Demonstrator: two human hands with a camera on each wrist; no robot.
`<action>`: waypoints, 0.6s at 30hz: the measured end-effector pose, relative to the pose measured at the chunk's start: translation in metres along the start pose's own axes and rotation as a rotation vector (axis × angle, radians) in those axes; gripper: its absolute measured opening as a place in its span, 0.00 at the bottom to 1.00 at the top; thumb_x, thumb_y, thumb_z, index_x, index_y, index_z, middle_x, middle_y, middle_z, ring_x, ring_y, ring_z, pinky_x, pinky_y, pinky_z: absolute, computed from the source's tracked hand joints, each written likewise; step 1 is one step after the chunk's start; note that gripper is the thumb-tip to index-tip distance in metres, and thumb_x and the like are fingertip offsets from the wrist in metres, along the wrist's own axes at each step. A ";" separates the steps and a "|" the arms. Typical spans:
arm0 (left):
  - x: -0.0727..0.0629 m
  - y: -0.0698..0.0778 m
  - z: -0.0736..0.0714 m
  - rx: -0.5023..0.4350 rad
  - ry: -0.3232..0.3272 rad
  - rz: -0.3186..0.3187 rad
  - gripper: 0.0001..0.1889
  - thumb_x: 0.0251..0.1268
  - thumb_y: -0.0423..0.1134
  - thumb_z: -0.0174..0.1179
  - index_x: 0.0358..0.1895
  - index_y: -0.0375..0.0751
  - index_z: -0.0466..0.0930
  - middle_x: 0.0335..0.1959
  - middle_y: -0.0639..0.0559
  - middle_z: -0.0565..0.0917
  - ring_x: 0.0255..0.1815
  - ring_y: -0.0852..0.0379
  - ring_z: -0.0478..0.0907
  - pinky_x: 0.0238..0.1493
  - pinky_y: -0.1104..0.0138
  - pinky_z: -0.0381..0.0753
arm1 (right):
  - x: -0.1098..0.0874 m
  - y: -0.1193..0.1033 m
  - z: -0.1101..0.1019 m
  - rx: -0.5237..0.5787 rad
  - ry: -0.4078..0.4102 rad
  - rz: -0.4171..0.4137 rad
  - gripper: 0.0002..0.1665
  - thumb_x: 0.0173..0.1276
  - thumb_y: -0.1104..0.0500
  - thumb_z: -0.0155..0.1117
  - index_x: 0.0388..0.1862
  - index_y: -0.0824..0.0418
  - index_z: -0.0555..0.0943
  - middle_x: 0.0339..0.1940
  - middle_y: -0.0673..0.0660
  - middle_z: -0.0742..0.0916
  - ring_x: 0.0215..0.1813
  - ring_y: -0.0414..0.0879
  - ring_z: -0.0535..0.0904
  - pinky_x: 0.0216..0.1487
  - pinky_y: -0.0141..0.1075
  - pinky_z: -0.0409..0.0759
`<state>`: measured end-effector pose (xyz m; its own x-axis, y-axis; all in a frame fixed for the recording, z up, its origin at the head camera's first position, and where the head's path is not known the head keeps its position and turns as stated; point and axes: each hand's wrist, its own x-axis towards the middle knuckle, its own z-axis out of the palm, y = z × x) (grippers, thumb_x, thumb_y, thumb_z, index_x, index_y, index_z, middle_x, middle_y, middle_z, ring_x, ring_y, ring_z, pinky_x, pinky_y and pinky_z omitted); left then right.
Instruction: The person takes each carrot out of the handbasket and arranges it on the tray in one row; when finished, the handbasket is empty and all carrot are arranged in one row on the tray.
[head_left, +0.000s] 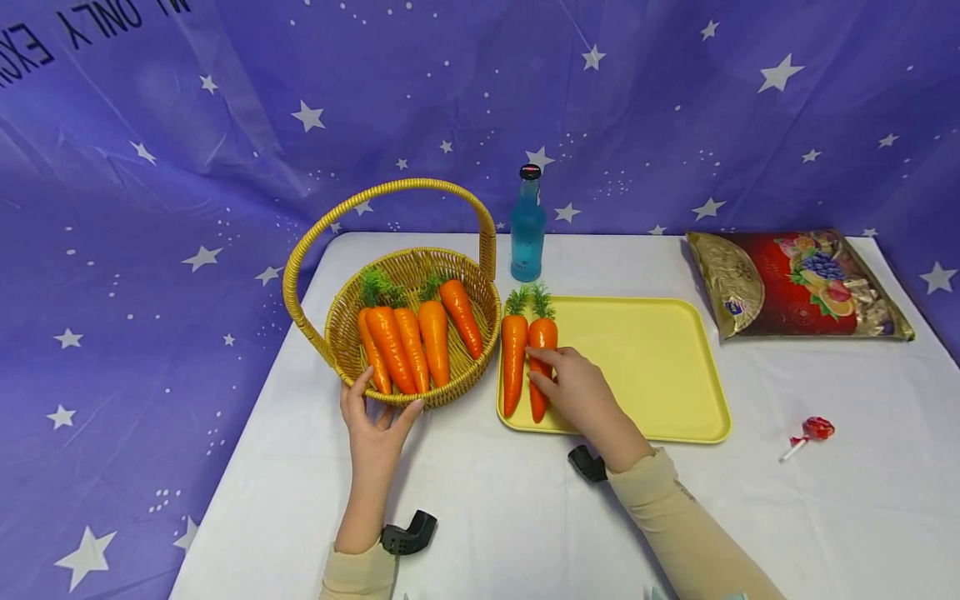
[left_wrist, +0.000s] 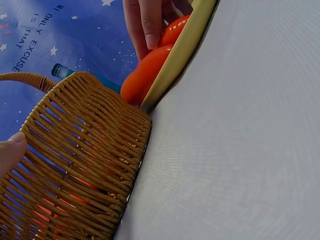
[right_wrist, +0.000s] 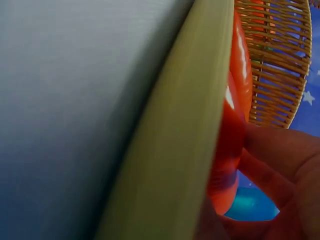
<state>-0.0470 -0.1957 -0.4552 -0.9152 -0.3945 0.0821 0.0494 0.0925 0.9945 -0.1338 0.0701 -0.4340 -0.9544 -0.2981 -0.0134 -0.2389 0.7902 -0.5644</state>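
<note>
A wicker basket (head_left: 468,383) with a tall arched handle holds several orange carrots (head_left: 392,346) with green tops. My left hand (head_left: 375,433) grips its near rim, thumb (left_wrist: 14,150) against the woven side in the left wrist view. Right of the basket, two carrots lie side by side on the left part of a yellow tray (head_left: 630,367). My right hand (head_left: 581,392) pinches the right-hand carrot (head_left: 543,333) between thumb and fingers; it lies along the tray. The other carrot (head_left: 513,358) lies just left of it, untouched.
Behind the tray stands a blue bottle (head_left: 528,233) with a dark cap. A red and gold candy bag (head_left: 802,287) lies at the back right, and a red lollipop (head_left: 816,429) nearer on the right. A purple star-patterned cloth (head_left: 615,117) hangs behind the white table (head_left: 487,517).
</note>
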 end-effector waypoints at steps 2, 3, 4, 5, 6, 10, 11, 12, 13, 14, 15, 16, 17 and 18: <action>0.000 0.000 0.000 0.006 0.001 0.002 0.42 0.55 0.30 0.70 0.72 0.43 0.56 0.76 0.47 0.28 0.76 0.45 0.40 0.64 0.45 0.63 | -0.001 -0.002 -0.001 -0.030 0.002 -0.018 0.24 0.68 0.52 0.65 0.62 0.54 0.79 0.47 0.64 0.81 0.37 0.53 0.78 0.35 0.41 0.77; 0.000 0.000 0.000 0.009 0.001 0.003 0.42 0.55 0.30 0.70 0.72 0.43 0.56 0.76 0.47 0.28 0.76 0.45 0.40 0.64 0.45 0.63 | -0.001 -0.002 -0.001 -0.041 0.004 -0.031 0.23 0.68 0.52 0.65 0.62 0.54 0.79 0.47 0.64 0.82 0.39 0.54 0.79 0.36 0.43 0.77; 0.000 -0.001 0.000 0.008 0.002 0.003 0.42 0.55 0.30 0.70 0.72 0.42 0.56 0.76 0.47 0.28 0.76 0.45 0.40 0.64 0.45 0.63 | -0.001 -0.002 -0.002 -0.051 0.004 -0.040 0.23 0.68 0.52 0.64 0.61 0.54 0.80 0.47 0.64 0.82 0.41 0.55 0.79 0.37 0.43 0.78; 0.000 -0.001 0.000 0.007 0.002 0.003 0.42 0.55 0.30 0.70 0.72 0.42 0.56 0.76 0.47 0.28 0.76 0.45 0.40 0.64 0.45 0.63 | -0.002 -0.003 -0.003 -0.060 0.005 -0.050 0.23 0.68 0.52 0.64 0.61 0.55 0.80 0.47 0.64 0.83 0.42 0.56 0.80 0.39 0.45 0.78; 0.000 -0.001 0.000 0.006 0.002 0.002 0.42 0.55 0.30 0.70 0.72 0.42 0.56 0.76 0.47 0.28 0.76 0.45 0.40 0.64 0.45 0.63 | -0.002 -0.003 -0.004 -0.067 0.001 -0.057 0.23 0.68 0.52 0.64 0.61 0.55 0.80 0.47 0.64 0.83 0.44 0.57 0.80 0.40 0.46 0.78; 0.001 -0.002 0.000 -0.004 0.001 0.005 0.43 0.55 0.29 0.70 0.72 0.42 0.56 0.76 0.47 0.28 0.76 0.46 0.39 0.64 0.45 0.63 | -0.004 -0.006 -0.013 -0.096 -0.021 -0.050 0.23 0.68 0.51 0.65 0.60 0.56 0.80 0.53 0.68 0.82 0.51 0.62 0.79 0.50 0.52 0.78; 0.001 -0.002 0.000 -0.001 0.002 0.005 0.43 0.55 0.30 0.71 0.72 0.42 0.56 0.76 0.47 0.29 0.76 0.46 0.40 0.64 0.45 0.63 | -0.004 -0.008 -0.016 -0.098 -0.020 -0.046 0.23 0.67 0.51 0.65 0.60 0.55 0.81 0.55 0.69 0.81 0.53 0.63 0.78 0.52 0.53 0.76; 0.001 -0.002 0.000 0.003 0.003 0.006 0.43 0.54 0.30 0.71 0.72 0.42 0.56 0.76 0.47 0.29 0.76 0.46 0.40 0.64 0.45 0.64 | -0.004 -0.009 -0.019 -0.097 -0.014 -0.044 0.23 0.67 0.51 0.65 0.60 0.55 0.81 0.57 0.69 0.79 0.55 0.65 0.77 0.54 0.55 0.75; 0.001 -0.002 0.000 0.003 0.004 0.004 0.43 0.54 0.30 0.71 0.72 0.43 0.56 0.76 0.47 0.29 0.76 0.47 0.40 0.64 0.46 0.64 | -0.004 -0.012 -0.022 -0.087 -0.002 -0.048 0.23 0.67 0.51 0.65 0.60 0.55 0.81 0.59 0.70 0.78 0.57 0.66 0.75 0.57 0.56 0.73; 0.001 -0.002 0.000 0.006 0.004 0.002 0.43 0.54 0.30 0.71 0.72 0.43 0.57 0.76 0.48 0.29 0.76 0.47 0.40 0.64 0.46 0.65 | -0.004 -0.015 -0.026 -0.064 0.013 -0.056 0.23 0.67 0.51 0.65 0.60 0.54 0.81 0.61 0.70 0.77 0.59 0.66 0.74 0.58 0.57 0.72; 0.001 -0.002 0.000 0.006 0.004 -0.001 0.43 0.54 0.31 0.71 0.72 0.43 0.57 0.76 0.48 0.29 0.76 0.47 0.41 0.64 0.47 0.65 | -0.003 -0.018 -0.030 -0.027 0.027 -0.070 0.23 0.67 0.52 0.65 0.60 0.54 0.80 0.63 0.69 0.76 0.61 0.65 0.72 0.60 0.58 0.70; 0.001 -0.002 0.000 0.009 0.004 -0.005 0.43 0.54 0.31 0.71 0.72 0.44 0.57 0.76 0.48 0.29 0.76 0.47 0.41 0.64 0.48 0.66 | -0.002 -0.022 -0.034 0.025 0.037 -0.089 0.23 0.67 0.52 0.65 0.61 0.53 0.80 0.64 0.68 0.75 0.64 0.64 0.71 0.61 0.58 0.69; 0.001 -0.002 0.000 0.011 0.004 -0.007 0.43 0.54 0.32 0.72 0.72 0.44 0.57 0.76 0.47 0.29 0.76 0.47 0.41 0.64 0.48 0.66 | 0.000 -0.026 -0.037 0.096 0.042 -0.118 0.23 0.67 0.53 0.65 0.61 0.52 0.80 0.65 0.66 0.74 0.65 0.63 0.70 0.61 0.56 0.70; 0.001 -0.002 0.000 0.012 0.005 -0.009 0.43 0.54 0.32 0.72 0.72 0.44 0.57 0.76 0.47 0.28 0.76 0.47 0.41 0.64 0.48 0.66 | 0.003 -0.031 -0.040 0.179 0.036 -0.144 0.23 0.67 0.54 0.66 0.61 0.52 0.80 0.66 0.64 0.74 0.66 0.60 0.69 0.60 0.55 0.71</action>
<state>-0.0475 -0.1964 -0.4569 -0.9137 -0.3997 0.0739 0.0365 0.1004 0.9943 -0.1365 0.0661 -0.3838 -0.9194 -0.3791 0.1049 -0.3402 0.6327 -0.6957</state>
